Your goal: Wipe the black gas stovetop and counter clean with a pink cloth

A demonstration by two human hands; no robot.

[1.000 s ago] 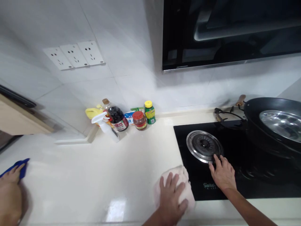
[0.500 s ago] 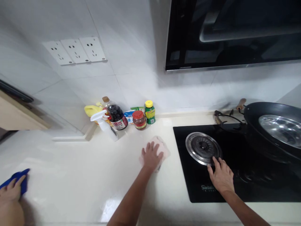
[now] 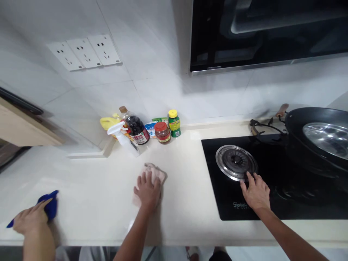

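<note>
My left hand (image 3: 148, 190) presses down on a crumpled pale pink cloth (image 3: 159, 174) on the white countertop, its fingers bent over the fabric and holding it. Part of the cloth is hidden under the palm. My right hand (image 3: 256, 193) rests on the black glass gas cooktop (image 3: 233, 212), holding nothing, fingers a little apart. Its fingertips are at the near edge of the round burner (image 3: 236, 162). Beyond the cloth stand a white spray bottle (image 3: 123, 139), a dark sauce bottle (image 3: 136, 127), a red-lidded jar (image 3: 162, 133) and a green bottle with a yellow cap (image 3: 174, 124).
At the left, another person's hand (image 3: 32, 217) is on a blue cloth (image 3: 51, 206) on the countertop (image 3: 92, 203). A black wok (image 3: 296, 134) with a shiny metal bowl (image 3: 328, 137) sits on the right. A range hood (image 3: 261, 43) hangs above the cooktop.
My left hand has slid the pink cloth leftward and nearer to me. My right hand stays by the burner. The other person's hand and blue cloth have come farther into view.
</note>
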